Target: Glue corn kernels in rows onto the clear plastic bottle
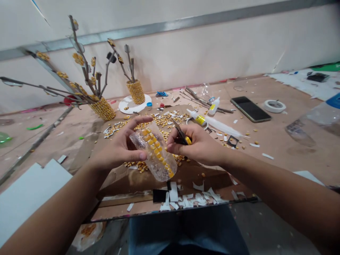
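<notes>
My left hand (120, 145) is closed around a clear plastic cylinder (151, 164), which looks like a cut bottle piece. It is tilted, and two uneven rows of yellow corn kernels (156, 147) run along its side. In my right hand (193, 143) is a slim dark pointed tool with a yellow end (182, 134), its tip pointing up and left; its exact kind is unclear. The right fingertips are pinched close beside the cylinder's right edge, and whether they also hold a kernel is hard to see. Loose corn kernels (170, 118) lie on cardboard beneath and behind both hands.
Two kernel-covered pots, one at left (102, 108) and one behind (135, 92), hold twigs. Glue bottles (198, 118), a phone (250, 108), a tape roll (275, 106) and a clear bottle (313, 118) lie rightward. White scraps (186, 202) line the front edge.
</notes>
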Available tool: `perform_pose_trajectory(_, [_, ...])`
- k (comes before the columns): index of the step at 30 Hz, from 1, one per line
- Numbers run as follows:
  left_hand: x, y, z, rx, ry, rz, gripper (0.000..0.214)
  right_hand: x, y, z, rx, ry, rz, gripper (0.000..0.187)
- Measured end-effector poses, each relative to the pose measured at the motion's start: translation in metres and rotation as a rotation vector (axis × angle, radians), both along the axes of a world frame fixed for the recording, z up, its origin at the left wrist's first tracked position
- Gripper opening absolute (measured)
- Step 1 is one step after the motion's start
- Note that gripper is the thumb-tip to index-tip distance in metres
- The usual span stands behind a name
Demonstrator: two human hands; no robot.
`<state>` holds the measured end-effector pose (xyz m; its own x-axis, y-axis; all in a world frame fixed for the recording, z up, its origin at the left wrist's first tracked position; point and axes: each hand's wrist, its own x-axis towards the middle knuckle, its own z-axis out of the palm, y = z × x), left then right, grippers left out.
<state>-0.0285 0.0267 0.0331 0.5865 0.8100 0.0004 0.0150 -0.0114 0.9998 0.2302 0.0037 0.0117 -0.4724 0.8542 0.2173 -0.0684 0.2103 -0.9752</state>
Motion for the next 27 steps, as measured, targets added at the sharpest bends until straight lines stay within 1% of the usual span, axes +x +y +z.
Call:
perform_pose_trajectory(3, [0.0016,-0.0012,-0.0019,-0.003,-0.016,-0.018,0.093,0.0003,0.0008,-0.0017,-0.119,0.062,0.033,0.024])
perform_pose_trajectory(6, [0.0044,-0.0030,-0.0015,-0.015,-0.019,-0.015,0.092,0.0003,0.0005,-0.0024,-0.177,0.095,0.027,0.030])
perform_pose_trajectory(11, [0.0076,-0.0054,0.0018,-0.030,-0.025,-0.036,0.088,0.0007,-0.0008,-0.0016,-0.180,0.087,0.040,0.028])
perform_pose_trajectory(15, [0.0073,-0.0051,0.0002,-0.034,-0.051,-0.064,0.085,0.0013,-0.0021,-0.0003,-0.156,0.074,0.041,0.025])
perform_pose_trajectory(18, [0.0068,-0.0044,-0.0027,-0.023,-0.071,-0.070,0.087,0.0011,-0.0037,0.0017,-0.159,0.080,0.028,0.029])
perform_pose_trajectory(22, [0.0063,-0.0046,-0.0047,-0.019,-0.088,-0.078,0.088,0.0008,-0.0060,0.0034,-0.215,0.105,0.040,0.037])
perform_pose_trajectory(27, [0.0051,-0.0051,-0.0049,-0.028,-0.066,-0.067,0.090,-0.0001,-0.0072,0.0021,-0.215,0.104,0.043,0.037])
